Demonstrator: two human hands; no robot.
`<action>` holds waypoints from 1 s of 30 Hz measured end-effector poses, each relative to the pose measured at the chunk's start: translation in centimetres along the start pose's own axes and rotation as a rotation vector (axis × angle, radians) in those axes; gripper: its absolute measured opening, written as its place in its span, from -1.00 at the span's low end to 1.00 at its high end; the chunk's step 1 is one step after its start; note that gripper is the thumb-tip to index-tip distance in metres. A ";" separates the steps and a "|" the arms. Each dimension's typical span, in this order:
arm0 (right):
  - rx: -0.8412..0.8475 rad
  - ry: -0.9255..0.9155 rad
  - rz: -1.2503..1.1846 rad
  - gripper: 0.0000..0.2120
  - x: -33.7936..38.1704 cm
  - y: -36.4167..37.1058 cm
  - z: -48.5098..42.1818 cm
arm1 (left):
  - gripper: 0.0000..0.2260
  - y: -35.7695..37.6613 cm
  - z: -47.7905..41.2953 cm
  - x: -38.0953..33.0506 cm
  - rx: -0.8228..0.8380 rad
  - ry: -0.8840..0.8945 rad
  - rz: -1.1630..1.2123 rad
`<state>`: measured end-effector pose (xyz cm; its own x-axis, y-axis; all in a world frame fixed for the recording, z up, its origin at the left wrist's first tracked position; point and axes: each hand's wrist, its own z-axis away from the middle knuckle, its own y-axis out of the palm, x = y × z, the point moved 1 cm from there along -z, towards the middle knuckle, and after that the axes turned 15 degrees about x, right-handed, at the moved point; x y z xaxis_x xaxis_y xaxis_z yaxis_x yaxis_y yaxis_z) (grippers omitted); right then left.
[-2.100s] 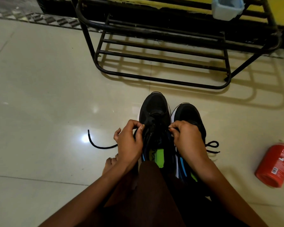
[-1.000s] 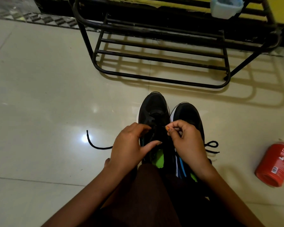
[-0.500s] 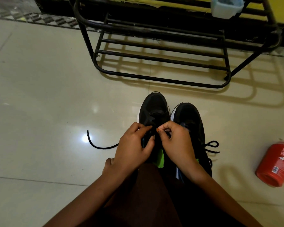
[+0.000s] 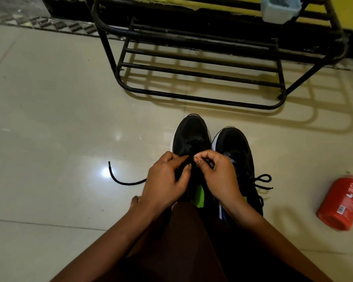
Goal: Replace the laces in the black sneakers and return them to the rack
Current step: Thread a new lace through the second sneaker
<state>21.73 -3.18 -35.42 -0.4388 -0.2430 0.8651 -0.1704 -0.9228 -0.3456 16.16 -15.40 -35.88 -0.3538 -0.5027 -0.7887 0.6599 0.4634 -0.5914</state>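
Glossy cream tiled floor (image 4: 49, 98) with one bright spot of reflected light. Two black shoes stand on it side by side, touching: the left sneaker (image 4: 192, 131) and the right sneaker (image 4: 234, 143), toes pointing at a black metal rack (image 4: 202, 100) standing on the tiles just beyond. A loose black lace (image 4: 126, 182) curls over the floor left of them. Bare toes (image 4: 135, 200) rest near it. A red bottle (image 4: 342, 202) lies on its side, well apart on the right.

Left sneaker (image 4: 192, 131) eyelets behind left hand (image 4: 165, 180) and right hand (image 4: 218, 176)
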 end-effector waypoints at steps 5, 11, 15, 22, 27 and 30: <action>-0.065 -0.082 0.221 -0.91 0.2 0.1 0.0 | -0.67 0.1 0.0 0.1 -0.008 -0.013 0.038; -0.172 -0.011 -0.073 -0.82 0.0 0.6 0.4 | -0.90 0.0 -1.1 0.3 -0.062 -0.127 0.289; -0.157 -0.028 -0.074 -0.72 0.8 0.9 0.8 | -0.91 -0.1 -1.2 0.1 -0.095 -0.101 0.256; -0.276 -0.133 0.572 -0.79 -0.2 -0.1 1.7 | -0.76 -2.9 -1.1 0.1 -0.351 -0.262 1.395; -0.212 -0.110 0.588 -0.68 -0.5 -0.5 2.2 | -0.85 -7.4 -0.8 4.2 -0.093 -0.446 0.138; -0.144 -0.064 0.581 -0.59 -0.6 -0.4 2.0 | -0.82 -9.7 0.2 7.1 0.091 -0.695 -0.417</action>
<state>23.83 -3.32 -35.07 -0.4426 -0.7171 0.5384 -0.0388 -0.5845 -0.8104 7.37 -23.63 -35.71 -0.1094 -0.9727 -0.2046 0.6264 0.0924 -0.7740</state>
